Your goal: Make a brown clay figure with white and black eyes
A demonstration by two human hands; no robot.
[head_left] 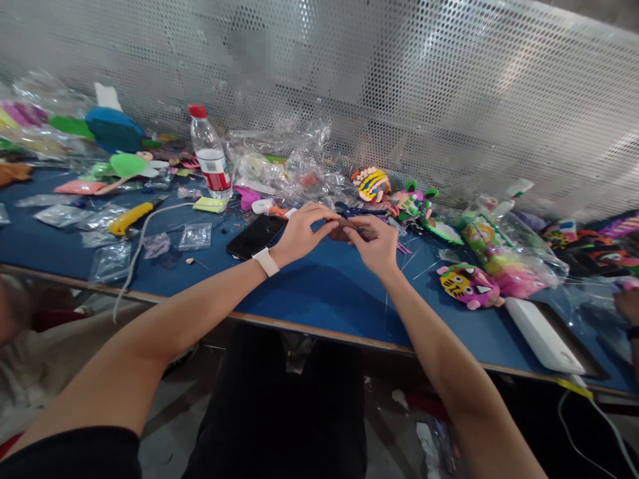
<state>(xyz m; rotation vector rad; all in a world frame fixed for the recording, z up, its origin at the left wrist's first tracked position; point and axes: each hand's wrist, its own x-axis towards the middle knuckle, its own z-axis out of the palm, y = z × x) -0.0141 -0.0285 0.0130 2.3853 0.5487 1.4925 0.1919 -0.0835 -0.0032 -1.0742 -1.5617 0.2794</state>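
Both arms extend forward from the lower corners of the view and converge near its centre. The left arm [134, 346] bends clearly at the elbow; the left forearm [210, 296] rises obliquely to the left wrist [277, 256]. The right arm [444, 346] slants up and inward to the right wrist [392, 271]. The left hand [305, 229], back upward, brings thumb and forefinger together in a pinch. The right hand [375, 241] mirrors it, thumb nearest the viewer, fingers curled. The fingertips of the two hands nearly meet.
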